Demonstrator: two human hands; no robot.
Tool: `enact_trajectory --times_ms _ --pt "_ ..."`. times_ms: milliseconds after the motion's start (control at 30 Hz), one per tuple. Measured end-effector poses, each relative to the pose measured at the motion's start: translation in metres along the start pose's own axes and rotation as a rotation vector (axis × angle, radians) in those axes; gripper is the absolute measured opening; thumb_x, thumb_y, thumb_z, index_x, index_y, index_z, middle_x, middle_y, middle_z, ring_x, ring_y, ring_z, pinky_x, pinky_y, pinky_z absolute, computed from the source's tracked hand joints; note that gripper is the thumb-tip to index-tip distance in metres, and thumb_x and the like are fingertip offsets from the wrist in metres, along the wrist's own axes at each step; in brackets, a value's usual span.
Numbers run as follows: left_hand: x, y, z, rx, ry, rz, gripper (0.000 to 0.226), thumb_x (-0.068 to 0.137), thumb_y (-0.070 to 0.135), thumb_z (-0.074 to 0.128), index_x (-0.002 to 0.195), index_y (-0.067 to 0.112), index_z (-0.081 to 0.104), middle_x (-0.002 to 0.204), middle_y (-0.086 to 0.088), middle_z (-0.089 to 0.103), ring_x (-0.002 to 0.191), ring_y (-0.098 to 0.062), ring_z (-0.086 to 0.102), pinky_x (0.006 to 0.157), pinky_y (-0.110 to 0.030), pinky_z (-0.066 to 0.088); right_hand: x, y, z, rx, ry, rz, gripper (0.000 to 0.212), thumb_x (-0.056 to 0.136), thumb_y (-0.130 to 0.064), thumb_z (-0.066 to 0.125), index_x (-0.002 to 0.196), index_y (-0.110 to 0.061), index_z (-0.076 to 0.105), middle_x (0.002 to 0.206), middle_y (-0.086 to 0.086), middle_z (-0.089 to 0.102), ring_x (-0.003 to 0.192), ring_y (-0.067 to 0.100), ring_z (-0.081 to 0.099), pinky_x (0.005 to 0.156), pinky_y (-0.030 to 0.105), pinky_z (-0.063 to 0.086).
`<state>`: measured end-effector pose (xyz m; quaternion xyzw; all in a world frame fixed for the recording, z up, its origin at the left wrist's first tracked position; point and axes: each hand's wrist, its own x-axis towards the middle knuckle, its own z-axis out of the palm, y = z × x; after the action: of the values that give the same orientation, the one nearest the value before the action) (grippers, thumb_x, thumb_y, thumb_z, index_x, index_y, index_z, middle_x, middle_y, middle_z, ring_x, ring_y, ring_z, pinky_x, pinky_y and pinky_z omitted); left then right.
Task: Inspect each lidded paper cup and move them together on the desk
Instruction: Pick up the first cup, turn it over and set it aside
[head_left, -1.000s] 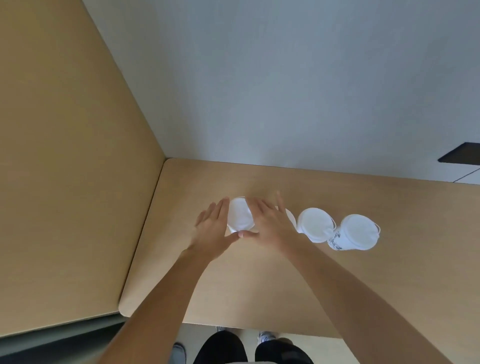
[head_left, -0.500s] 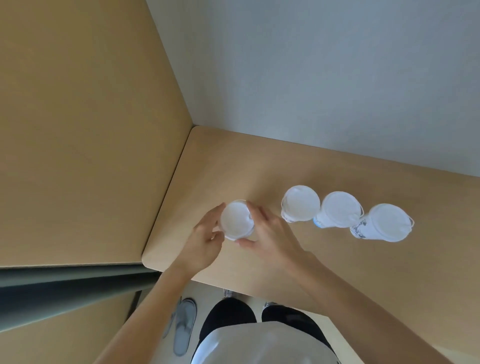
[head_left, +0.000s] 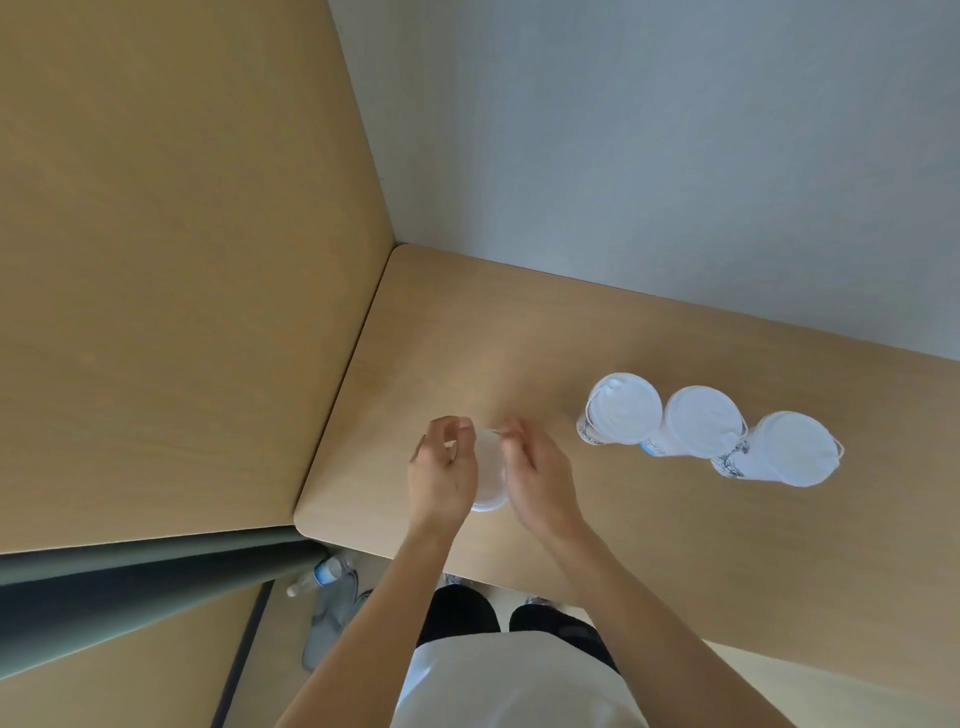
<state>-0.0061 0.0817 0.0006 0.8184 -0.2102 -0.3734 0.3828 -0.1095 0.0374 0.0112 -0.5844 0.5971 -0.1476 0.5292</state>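
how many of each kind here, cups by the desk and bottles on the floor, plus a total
lidded paper cups: 4 (one apart at the left, three in a row)
plastic bottle: 1
total: 5

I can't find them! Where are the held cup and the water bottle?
held cup (head_left: 489, 467): head view, on its white lid.
water bottle (head_left: 325, 574): head view, on its blue label.
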Motion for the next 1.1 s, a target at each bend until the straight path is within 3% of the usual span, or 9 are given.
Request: enact_trajectory --times_ms 167,300,467,600,700,800,933,1000,1100 --pt "0.004 0.002 0.022 -0.044 0.114 -0.170 0.055 0.107 0.047 0.038 0.083 0.010 0.070 0.077 -0.004 0.072 0.076 -0.025 0.066 0.067 -0.033 0.050 0.010 -0.005 0.035 0.133 0.110 0.220 0.042 0.107 -0.034 0.046 0.077 -0.017 0.069 0.077 0.001 0.073 0.077 0.021 0.070 0.076 0.034 0.054" --pt "0.007 0.000 0.028 0.011 0.238 -0.132 0.056 0.108 0.040 0.039 0.059 0.017 0.053 0.062 -0.008 0.063 0.065 -0.033 0.062 0.056 -0.032 0.038 0.021 0.006 0.045 0.146 0.219 0.252 0.043 0.102 -0.022 0.047 0.060 -0.020 0.057 0.062 0.000 0.064 0.063 0.023 0.059 0.064 0.032 0.044" --pt "0.013 -0.005 0.031 0.055 0.283 -0.144 0.049 0.106 0.035 0.041 0.063 0.016 0.055 0.075 -0.019 0.073 0.074 -0.040 0.066 0.060 -0.032 0.036 0.023 0.008 0.050 0.153 0.254 0.271 0.047 0.100 -0.017 0.048 0.053 -0.017 0.047 0.051 -0.001 0.051 0.051 0.018 0.048 0.057 0.030 0.039" --pt "0.015 -0.005 0.029 0.083 0.221 -0.128 0.044 0.106 0.033 0.039 0.069 0.016 0.056 0.079 -0.017 0.071 0.078 -0.039 0.063 0.063 -0.033 0.036 0.021 0.004 0.047 0.143 0.258 0.258 0.046 0.105 -0.019 0.044 0.059 -0.014 0.049 0.056 0.001 0.053 0.060 0.025 0.050 0.054 0.031 0.038" --pt "0.023 -0.005 0.022 0.256 -0.008 0.057 0.044 0.105 0.038 0.037 0.075 0.014 0.058 0.083 -0.014 0.070 0.084 -0.039 0.063 0.068 -0.035 0.045 0.012 0.006 0.047 0.236 0.266 0.329 0.038 0.109 -0.030 0.037 0.091 -0.012 0.065 0.085 0.007 0.068 0.085 0.028 0.062 0.071 0.032 0.047" --pt "0.033 -0.004 0.015 0.598 -0.126 0.451 0.061 0.099 0.057 0.026 0.079 0.014 0.064 0.081 -0.003 0.071 0.084 -0.034 0.068 0.071 -0.035 0.049 0.000 0.013 0.041 0.417 0.188 0.539 0.041 0.109 -0.039 0.039 0.134 -0.014 0.059 0.128 0.011 0.066 0.119 0.033 0.061 0.100 0.040 0.046" --pt "0.037 -0.003 0.010 0.705 0.118 0.748 0.060 0.100 0.058 0.031 0.086 0.021 0.077 0.080 0.002 0.078 0.086 -0.028 0.071 0.094 -0.044 0.047 -0.002 0.008 0.024 0.372 0.224 0.435 0.033 0.106 -0.038 0.048 0.125 -0.014 0.060 0.117 0.007 0.066 0.109 0.027 0.059 0.092 0.035 0.042" --pt "0.027 0.003 0.003 0.553 0.264 0.571 0.052 0.102 0.048 0.030 0.086 0.019 0.070 0.081 -0.001 0.075 0.089 -0.033 0.067 0.099 -0.047 0.043 0.002 0.001 0.019 0.272 0.218 0.255 0.024 0.107 -0.029 0.047 0.115 -0.016 0.065 0.104 0.000 0.065 0.102 0.024 0.058 0.091 0.033 0.041" --pt "0.015 0.004 0.002 0.143 0.274 0.016 0.052 0.105 0.049 0.024 0.093 0.017 0.062 0.094 -0.007 0.073 0.098 -0.037 0.063 0.102 -0.049 0.046 0.010 -0.005 0.023 0.067 0.166 0.071 0.034 0.108 -0.028 0.044 0.085 -0.012 0.064 0.080 0.000 0.064 0.087 0.028 0.060 0.077 0.034 0.041"
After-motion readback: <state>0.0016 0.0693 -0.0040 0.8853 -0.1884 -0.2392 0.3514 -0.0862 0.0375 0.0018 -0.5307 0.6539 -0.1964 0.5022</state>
